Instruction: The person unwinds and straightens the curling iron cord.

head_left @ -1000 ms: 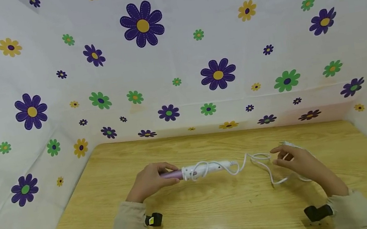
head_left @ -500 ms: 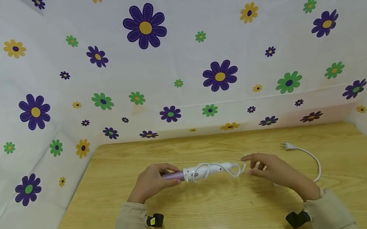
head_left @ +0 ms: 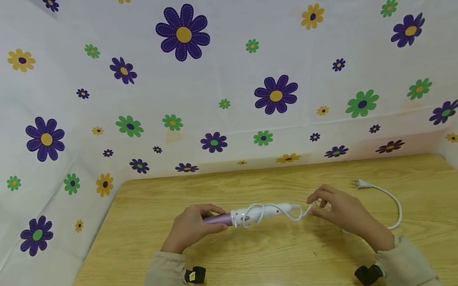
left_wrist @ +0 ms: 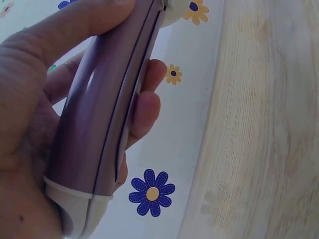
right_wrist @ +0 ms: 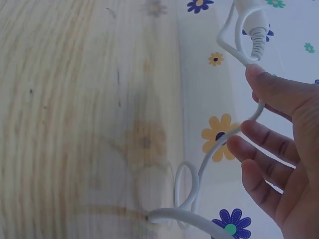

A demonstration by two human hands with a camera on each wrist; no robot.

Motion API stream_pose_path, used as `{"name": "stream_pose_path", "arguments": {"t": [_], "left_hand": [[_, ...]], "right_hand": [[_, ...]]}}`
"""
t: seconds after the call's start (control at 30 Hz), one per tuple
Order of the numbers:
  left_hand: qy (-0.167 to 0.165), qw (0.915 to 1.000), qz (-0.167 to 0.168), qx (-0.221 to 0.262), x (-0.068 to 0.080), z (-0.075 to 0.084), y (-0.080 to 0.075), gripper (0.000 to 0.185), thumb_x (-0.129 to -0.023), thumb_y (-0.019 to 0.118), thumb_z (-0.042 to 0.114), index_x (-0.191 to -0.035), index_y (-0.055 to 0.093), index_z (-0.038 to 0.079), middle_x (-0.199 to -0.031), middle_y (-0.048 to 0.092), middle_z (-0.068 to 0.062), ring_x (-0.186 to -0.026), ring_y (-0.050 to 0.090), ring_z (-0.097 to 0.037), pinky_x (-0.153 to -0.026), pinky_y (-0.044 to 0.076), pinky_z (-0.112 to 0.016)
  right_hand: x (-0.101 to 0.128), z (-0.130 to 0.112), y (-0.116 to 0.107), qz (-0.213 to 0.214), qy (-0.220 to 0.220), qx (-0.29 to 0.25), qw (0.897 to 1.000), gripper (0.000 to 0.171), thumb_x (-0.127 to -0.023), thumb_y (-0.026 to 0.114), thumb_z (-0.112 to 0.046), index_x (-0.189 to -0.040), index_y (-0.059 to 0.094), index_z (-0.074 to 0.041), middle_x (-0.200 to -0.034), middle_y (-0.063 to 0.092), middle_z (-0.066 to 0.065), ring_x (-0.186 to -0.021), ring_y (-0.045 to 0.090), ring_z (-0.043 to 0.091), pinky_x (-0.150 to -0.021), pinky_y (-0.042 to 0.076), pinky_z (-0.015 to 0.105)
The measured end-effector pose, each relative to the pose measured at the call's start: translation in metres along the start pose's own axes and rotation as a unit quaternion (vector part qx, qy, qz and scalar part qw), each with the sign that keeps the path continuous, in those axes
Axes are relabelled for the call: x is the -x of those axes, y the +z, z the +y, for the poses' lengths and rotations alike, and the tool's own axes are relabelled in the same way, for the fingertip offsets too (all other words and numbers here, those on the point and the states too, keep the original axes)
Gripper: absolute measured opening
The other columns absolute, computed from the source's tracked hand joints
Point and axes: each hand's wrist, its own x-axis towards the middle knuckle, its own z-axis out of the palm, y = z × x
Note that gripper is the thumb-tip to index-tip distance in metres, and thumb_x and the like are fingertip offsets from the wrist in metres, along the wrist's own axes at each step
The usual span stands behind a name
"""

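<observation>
A curling iron with a purple barrel and a white handle is held level above the table, its white cord looped around the handle. My left hand grips the barrel; in the left wrist view, thumb and fingers wrap the purple casing. At the handle's cord end, my right hand pinches the cord. In the right wrist view, thumb and forefinger hold the cord just past its ribbed strain relief, the other fingers loosely bent. Part of the cord is hidden behind the right hand in the head view.
The two-pin plug lies on the wooden table at the right, its cord curving toward me. A flower-printed white sheet rises behind the table and along both sides.
My right hand has moved left from near the plug to the handle's cord end and now pinches the cord. The left hand keeps its grip in nearly the same place.
</observation>
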Motion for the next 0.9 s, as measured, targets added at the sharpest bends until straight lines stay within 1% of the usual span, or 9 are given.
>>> {"name": "stream_pose_path", "arguments": {"t": [0.13, 0.23, 0.4, 0.5, 0.6, 0.67, 0.73, 0.83, 0.9], "left_hand": [[0.012, 0.9999, -0.011, 0.001, 0.001, 0.004, 0.001, 0.030, -0.073, 0.082, 0.041, -0.100, 0.073, 0.030, -0.096, 0.071, 0.002, -0.078, 0.062, -0.012, -0.069, 0.047, -0.031], [0.022, 0.9995, -0.022, -0.004, 0.001, 0.009, 0.004, 0.030, -0.073, 0.082, 0.042, -0.099, 0.073, 0.031, -0.099, 0.071, 0.003, -0.078, 0.062, -0.011, -0.069, 0.048, -0.031], [0.026, 0.9988, -0.030, -0.028, -0.001, 0.009, 0.008, 0.028, -0.074, 0.081, 0.042, -0.099, 0.073, 0.032, -0.094, 0.070, 0.005, -0.075, 0.060, -0.011, -0.068, 0.046, -0.030], [0.022, 0.9987, -0.024, -0.039, -0.002, 0.007, 0.008, 0.028, -0.074, 0.081, 0.040, -0.099, 0.073, 0.030, -0.090, 0.070, 0.005, -0.074, 0.059, -0.011, -0.066, 0.045, -0.030], [0.019, 0.9991, -0.014, -0.034, -0.002, 0.005, 0.008, 0.029, -0.075, 0.081, 0.040, -0.100, 0.073, 0.028, -0.089, 0.070, 0.004, -0.073, 0.059, -0.011, -0.066, 0.045, -0.030], [0.017, 0.9994, -0.010, -0.028, -0.002, 0.004, 0.007, 0.030, -0.075, 0.081, 0.040, -0.101, 0.073, 0.027, -0.089, 0.071, 0.004, -0.073, 0.059, -0.011, -0.065, 0.045, -0.030], [0.012, 0.9997, -0.010, -0.019, -0.002, 0.003, 0.006, 0.031, -0.075, 0.081, 0.040, -0.101, 0.073, 0.027, -0.089, 0.071, 0.003, -0.073, 0.060, -0.012, -0.065, 0.045, -0.030], [0.002, 0.9999, -0.009, -0.011, -0.002, 0.001, 0.005, 0.030, -0.075, 0.082, 0.038, -0.101, 0.073, 0.027, -0.088, 0.070, 0.004, -0.073, 0.060, -0.013, -0.065, 0.045, -0.031], [-0.004, 1.0000, -0.006, -0.006, -0.002, 0.000, 0.004, 0.030, -0.074, 0.082, 0.037, -0.101, 0.073, 0.027, -0.087, 0.070, 0.004, -0.072, 0.059, -0.013, -0.064, 0.045, -0.031]], "right_hand": [[-0.001, -0.001, 0.002, 0.020, 0.011, 0.024, 0.999, 0.018, -0.087, 0.071, -0.032, -0.094, 0.067, -0.016, -0.092, 0.065, -0.002, -0.074, 0.062, 0.013, -0.050, 0.040, 0.022], [-0.002, -0.004, 0.002, 0.036, 0.020, 0.016, 0.999, 0.018, -0.088, 0.070, -0.032, -0.092, 0.065, -0.016, -0.085, 0.066, -0.002, -0.070, 0.061, 0.011, -0.050, 0.040, 0.023], [-0.002, -0.014, -0.003, 0.063, 0.029, -0.048, 0.996, 0.015, -0.090, 0.068, -0.028, -0.090, 0.063, -0.014, -0.078, 0.066, -0.004, -0.070, 0.059, 0.009, -0.054, 0.042, 0.022], [0.001, -0.015, -0.011, 0.081, 0.023, -0.093, 0.992, 0.012, -0.090, 0.068, -0.022, -0.091, 0.062, -0.011, -0.080, 0.066, -0.002, -0.069, 0.055, 0.005, -0.058, 0.044, 0.022], [0.009, -0.012, -0.024, 0.093, 0.010, -0.124, 0.988, 0.008, -0.090, 0.068, -0.016, -0.090, 0.062, -0.012, -0.083, 0.066, -0.002, -0.071, 0.053, -0.001, -0.061, 0.045, 0.022], [0.016, -0.009, -0.032, 0.093, 0.001, -0.137, 0.986, 0.007, -0.089, 0.069, -0.012, -0.089, 0.062, -0.013, -0.084, 0.065, -0.006, -0.073, 0.053, -0.003, -0.061, 0.044, 0.022], [0.024, -0.005, -0.039, 0.081, -0.004, -0.147, 0.986, 0.009, -0.088, 0.069, -0.011, -0.089, 0.062, -0.016, -0.084, 0.063, -0.011, -0.075, 0.053, -0.004, -0.061, 0.044, 0.022], [0.036, 0.000, -0.046, 0.053, -0.015, -0.168, 0.984, 0.012, -0.088, 0.069, -0.008, -0.090, 0.062, -0.017, -0.084, 0.060, -0.016, -0.074, 0.054, -0.001, -0.059, 0.042, 0.022], [0.042, 0.004, -0.048, 0.036, -0.029, -0.178, 0.983, 0.014, -0.087, 0.068, -0.005, -0.090, 0.061, -0.017, -0.084, 0.059, -0.016, -0.074, 0.054, 0.001, -0.058, 0.042, 0.023]]}}
